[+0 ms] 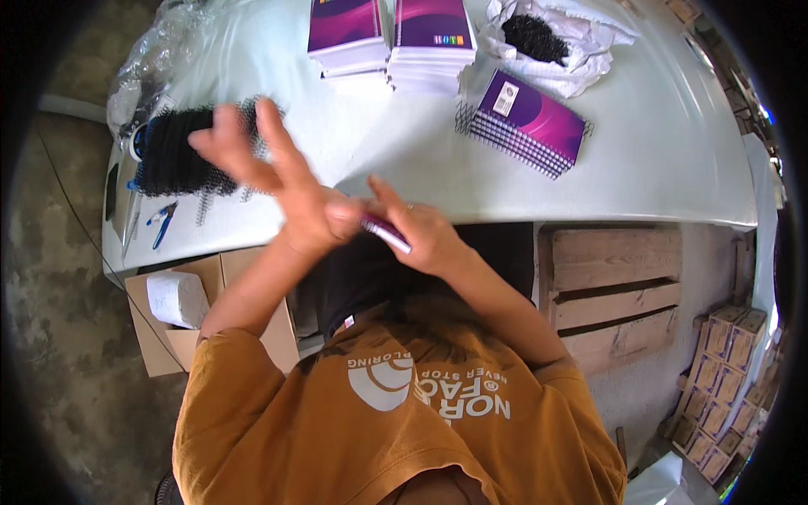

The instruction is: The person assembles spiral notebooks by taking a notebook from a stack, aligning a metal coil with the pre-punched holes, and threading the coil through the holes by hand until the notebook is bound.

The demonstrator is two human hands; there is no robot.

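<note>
Near the table's front edge, my right hand (427,237) is closed around a purple-covered notebook (388,232), seen nearly edge-on. My left hand (290,187) is raised just left of it, its fingers spread and a little blurred. The left thumb is close to the notebook's end; whether it touches cannot be made out. Past those fingers, a heap of black spiral binding coils (187,153) lies on the table's left side. On the right rests a pile of purple notebooks (535,119) with coils along their edges.
Two stacks of purple notebooks (352,61) stand at the far side of the white table (673,160). A white sack (589,50) holds black coils. Blue-handled cutters (164,224) lie at front left, above a cardboard box (237,268). A wooden pallet (619,255) is below right.
</note>
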